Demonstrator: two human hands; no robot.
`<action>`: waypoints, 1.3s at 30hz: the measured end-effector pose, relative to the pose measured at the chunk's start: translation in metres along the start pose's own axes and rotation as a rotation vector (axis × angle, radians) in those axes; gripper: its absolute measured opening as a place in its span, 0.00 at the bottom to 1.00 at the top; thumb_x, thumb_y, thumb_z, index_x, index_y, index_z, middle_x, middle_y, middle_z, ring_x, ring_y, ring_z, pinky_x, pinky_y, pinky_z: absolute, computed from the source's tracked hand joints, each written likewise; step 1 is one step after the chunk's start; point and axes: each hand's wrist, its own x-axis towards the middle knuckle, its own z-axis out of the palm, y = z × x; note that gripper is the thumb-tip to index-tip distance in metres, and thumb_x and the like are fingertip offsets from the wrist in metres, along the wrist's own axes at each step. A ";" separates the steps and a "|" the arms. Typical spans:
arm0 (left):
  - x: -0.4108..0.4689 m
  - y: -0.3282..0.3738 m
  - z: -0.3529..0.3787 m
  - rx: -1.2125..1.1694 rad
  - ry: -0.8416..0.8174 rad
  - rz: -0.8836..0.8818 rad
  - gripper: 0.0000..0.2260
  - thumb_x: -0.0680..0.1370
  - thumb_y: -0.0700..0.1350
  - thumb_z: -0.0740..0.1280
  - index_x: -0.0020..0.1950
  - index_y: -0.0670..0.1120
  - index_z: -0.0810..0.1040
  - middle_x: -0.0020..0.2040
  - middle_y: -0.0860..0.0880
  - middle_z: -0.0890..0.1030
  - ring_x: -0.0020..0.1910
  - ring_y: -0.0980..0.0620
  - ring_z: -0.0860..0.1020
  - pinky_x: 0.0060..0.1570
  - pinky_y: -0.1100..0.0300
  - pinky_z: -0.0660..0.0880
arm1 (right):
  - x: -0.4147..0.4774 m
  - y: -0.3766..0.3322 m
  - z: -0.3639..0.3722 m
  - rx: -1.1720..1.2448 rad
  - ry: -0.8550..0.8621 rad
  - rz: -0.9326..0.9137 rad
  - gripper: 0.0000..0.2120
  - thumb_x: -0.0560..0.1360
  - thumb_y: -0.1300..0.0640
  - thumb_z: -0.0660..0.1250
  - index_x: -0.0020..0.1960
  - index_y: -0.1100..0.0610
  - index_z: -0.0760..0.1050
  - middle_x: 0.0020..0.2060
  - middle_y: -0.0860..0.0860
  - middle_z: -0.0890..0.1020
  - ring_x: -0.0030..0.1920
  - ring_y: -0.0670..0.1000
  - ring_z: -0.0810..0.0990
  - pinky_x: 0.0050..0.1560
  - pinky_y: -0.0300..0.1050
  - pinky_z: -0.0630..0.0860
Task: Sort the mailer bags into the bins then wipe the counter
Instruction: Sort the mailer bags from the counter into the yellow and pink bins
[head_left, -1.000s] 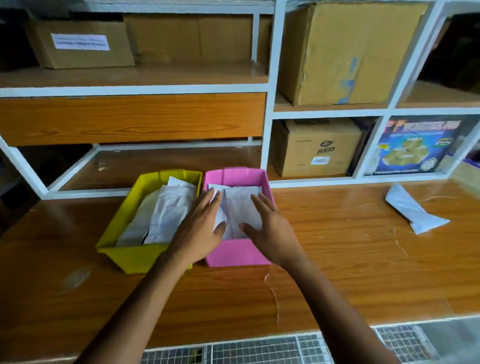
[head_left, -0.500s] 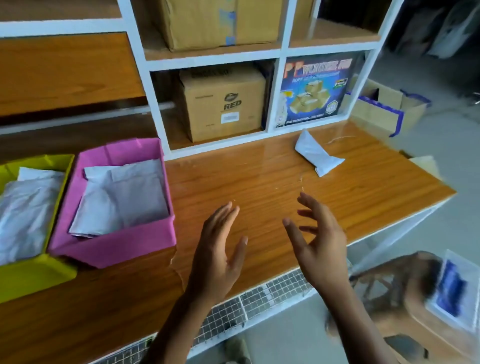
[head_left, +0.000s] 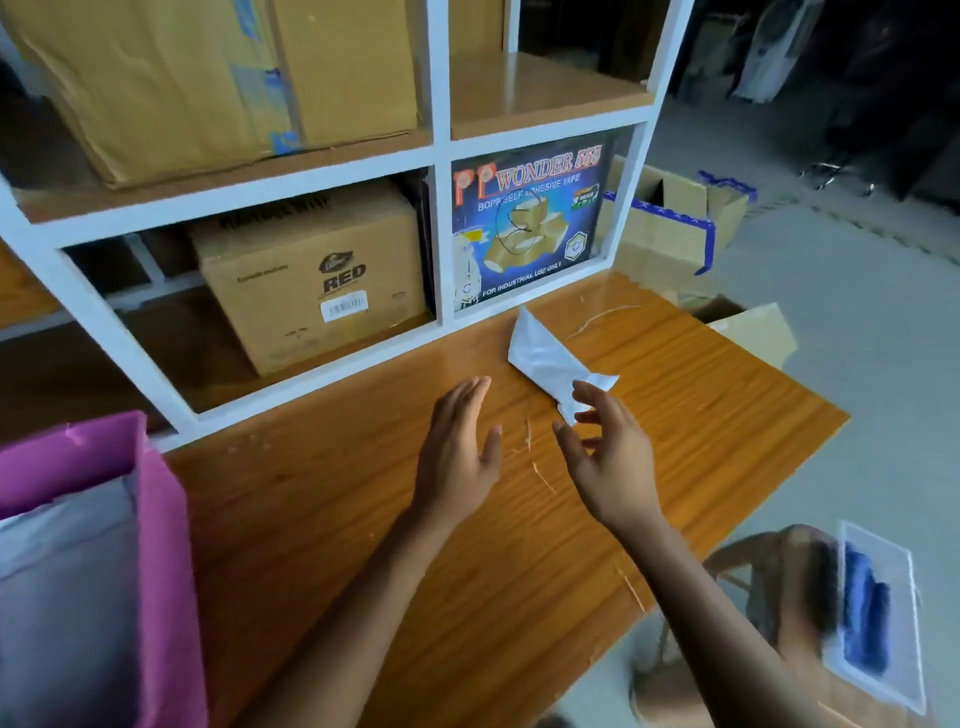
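Empty R hand (head_left: 610, 462) at mailer bag (head_left: 540, 353)'s near end

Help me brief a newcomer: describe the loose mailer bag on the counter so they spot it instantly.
Start at the wooden counter under the white shelving. Just below the blue adhesive-tape box lies a crumpled white mailer bag, by the fingertips of the right hand. It is the only bag lying loose on the wood.

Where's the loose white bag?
Head view: the white mailer bag lies on the counter, right side, before the tape box, by the right hand.
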 end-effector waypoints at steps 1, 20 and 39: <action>0.016 -0.009 0.014 0.006 -0.005 -0.013 0.23 0.79 0.44 0.63 0.74 0.43 0.65 0.70 0.45 0.70 0.71 0.49 0.66 0.67 0.58 0.68 | 0.018 0.011 0.006 -0.014 -0.005 0.007 0.21 0.76 0.54 0.69 0.67 0.56 0.72 0.60 0.49 0.78 0.52 0.45 0.80 0.46 0.45 0.80; 0.136 -0.121 0.176 0.233 -0.061 -0.406 0.22 0.74 0.35 0.68 0.67 0.39 0.72 0.65 0.37 0.74 0.66 0.37 0.72 0.62 0.40 0.72 | 0.180 0.164 0.107 -0.441 -0.359 0.278 0.20 0.77 0.44 0.60 0.66 0.49 0.70 0.60 0.50 0.72 0.61 0.54 0.71 0.50 0.52 0.77; 0.018 -0.064 0.036 -0.162 0.188 -0.263 0.15 0.77 0.37 0.64 0.64 0.43 0.75 0.60 0.47 0.80 0.60 0.53 0.78 0.60 0.51 0.76 | 0.043 0.044 0.057 0.017 0.079 0.150 0.10 0.76 0.60 0.63 0.38 0.51 0.67 0.28 0.45 0.71 0.29 0.45 0.70 0.28 0.39 0.60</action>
